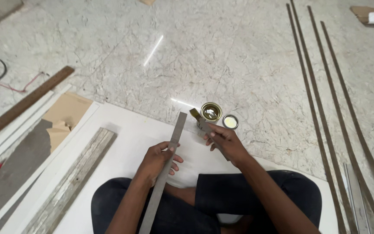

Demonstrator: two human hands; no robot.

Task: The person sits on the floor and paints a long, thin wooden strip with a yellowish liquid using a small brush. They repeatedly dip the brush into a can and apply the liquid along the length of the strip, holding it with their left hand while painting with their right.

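The left hand (159, 158) grips a long grey strip (166, 167) over the lap. The right hand (224, 141) holds a brush (201, 122) by the open tin (211, 111). Bare floor (195, 56) lies ahead.

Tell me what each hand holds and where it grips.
The left hand grips a long flat grey strip around its middle. The right hand holds a small flat brush by its handle, bristles near the open round tin.

Glossy marble floor (239, 52); matt grey strip (169, 160); shiny metal tin (211, 112); rough weathered plank (72, 177).
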